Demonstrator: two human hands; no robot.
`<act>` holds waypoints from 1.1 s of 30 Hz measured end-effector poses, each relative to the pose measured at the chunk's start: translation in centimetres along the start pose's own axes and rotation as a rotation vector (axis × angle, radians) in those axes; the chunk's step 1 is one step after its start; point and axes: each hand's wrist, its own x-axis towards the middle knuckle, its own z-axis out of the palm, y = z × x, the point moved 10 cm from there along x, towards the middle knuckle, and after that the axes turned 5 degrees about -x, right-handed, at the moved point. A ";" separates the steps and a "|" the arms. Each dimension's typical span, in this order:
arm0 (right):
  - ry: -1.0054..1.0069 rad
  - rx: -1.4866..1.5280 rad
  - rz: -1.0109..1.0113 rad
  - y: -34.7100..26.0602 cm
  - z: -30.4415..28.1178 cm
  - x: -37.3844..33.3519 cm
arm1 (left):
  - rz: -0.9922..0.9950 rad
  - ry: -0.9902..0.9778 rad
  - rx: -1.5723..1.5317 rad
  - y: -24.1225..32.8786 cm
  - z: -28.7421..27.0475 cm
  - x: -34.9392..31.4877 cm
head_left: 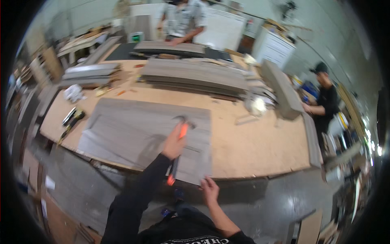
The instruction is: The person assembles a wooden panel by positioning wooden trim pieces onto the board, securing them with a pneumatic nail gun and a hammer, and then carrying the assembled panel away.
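My left hand [174,143] is wrapped round the handle of a claw hammer [183,131] with an orange and black grip. Its metal head, blurred, is above a grey wood-grain panel [122,126] lying flat at the near side of the workbench. The handle's orange end sticks out below my wrist. My right hand [210,190] is at the panel's near right corner, with curled fingertips pinching its edge.
The workbench [260,150] holds a stack of grey boards [195,75] at the back and a drill-like power tool [73,122] at left. A long boxed beam [282,89] lies at right. One person [185,20] stands across the bench, another [325,97] at the right.
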 end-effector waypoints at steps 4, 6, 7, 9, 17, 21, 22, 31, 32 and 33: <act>0.085 0.027 -0.025 -0.6 -6.8 0.1 | -0.063 -0.048 0.468 1.7 0.2 10.6; 0.179 -0.079 -0.025 -1.2 -9.5 0.2 | 0.068 -0.046 0.759 2.4 -0.7 10.6; 0.189 -0.092 -0.050 -1.3 -10.6 0.4 | 0.068 -0.121 0.828 1.7 0.0 9.1; 0.145 -0.126 -0.086 -1.4 -11.2 1.1 | 0.066 -0.449 0.645 -1.8 1.9 1.2; 0.053 -0.191 -0.082 -8.6 -9.8 1.1 | 0.149 -0.572 0.721 -1.7 -2.8 -11.0; 0.146 -0.021 -0.044 -15.7 -9.6 2.3 | 0.188 -0.514 0.544 5.1 -5.0 -2.7; 0.137 -0.162 -0.174 -19.2 -8.6 2.5 | 0.169 -0.513 0.528 5.9 -6.1 -0.8; -1.141 0.632 -0.875 -35.3 7.2 -13.2 | 0.126 -0.562 0.481 4.2 -5.3 4.5; -1.267 0.781 -0.863 -35.9 7.5 -14.0 | 0.142 -0.585 0.464 4.3 -4.9 4.3; -1.396 0.930 -0.846 -36.6 7.3 -14.9 | 0.172 -0.568 0.485 4.6 -4.8 4.2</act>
